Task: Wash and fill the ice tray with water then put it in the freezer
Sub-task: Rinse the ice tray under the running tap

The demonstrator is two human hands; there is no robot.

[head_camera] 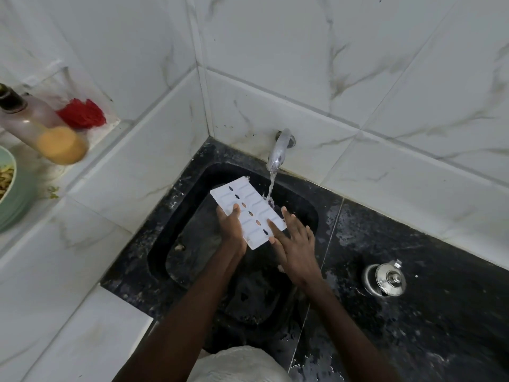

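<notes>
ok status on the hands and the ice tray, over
Left hand grips ice tray from below, right hand flat on its top. Tray tilted over black sink, far edge under running tap. Nothing in the way.

Both forearms are bare right down from the bottom of the view, no sleeves showing, and nothing is worn on either wrist. The left hand (231, 230) and right hand (296, 244) carry no rings or gloves. A pale, whitish crinkled garment (237, 365) shows below, between the arms.

Soft even light, blurred edges, wide-angle bending.
</notes>
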